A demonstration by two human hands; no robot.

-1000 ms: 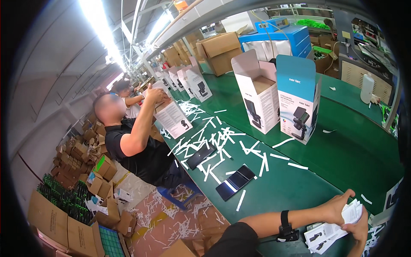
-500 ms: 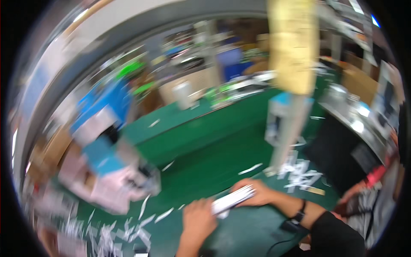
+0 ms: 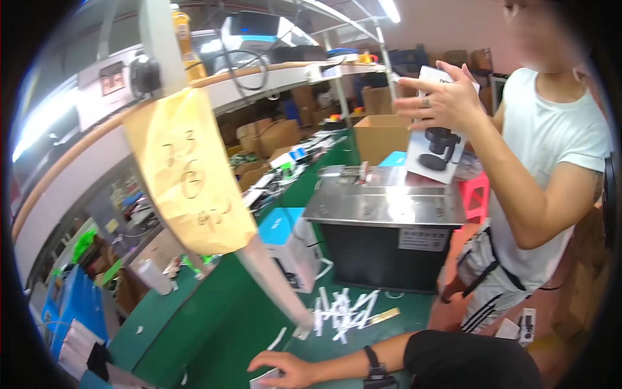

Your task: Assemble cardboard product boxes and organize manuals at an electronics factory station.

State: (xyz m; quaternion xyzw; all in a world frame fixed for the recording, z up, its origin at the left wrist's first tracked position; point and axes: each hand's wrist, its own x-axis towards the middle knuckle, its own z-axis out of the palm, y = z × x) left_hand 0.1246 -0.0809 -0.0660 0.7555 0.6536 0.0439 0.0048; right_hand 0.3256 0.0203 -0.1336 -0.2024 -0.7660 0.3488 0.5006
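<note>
My right hand (image 3: pixel 285 369) is at the bottom edge, its fingers closed over a white flat stack (image 3: pixel 267 378). Most of that stack is cut off by the picture's rim. The right forearm, with a black wristband and a black sleeve, comes in from the lower right. My left hand is out of view. Beyond my right hand a loose pile of white paper strips (image 3: pixel 343 314) lies on the green table (image 3: pixel 220 324), with a tan strip (image 3: pixel 385 316) at its side. A white and blue box (image 3: pixel 289 249) stands behind the pile.
At the right, a co-worker (image 3: pixel 551 142) holds up a white box (image 3: pixel 435 139) printed with a black device. A black machine with a metal top (image 3: pixel 385 207) stands beside the table. A yellow paper (image 3: pixel 189 170) hangs on a post. A white bottle (image 3: pixel 154 277) stands at the left.
The view has swung to the right and upward, bringing in the co-worker and the machine. My left hand has gone out of view. My right hand now shows at the bottom edge.
</note>
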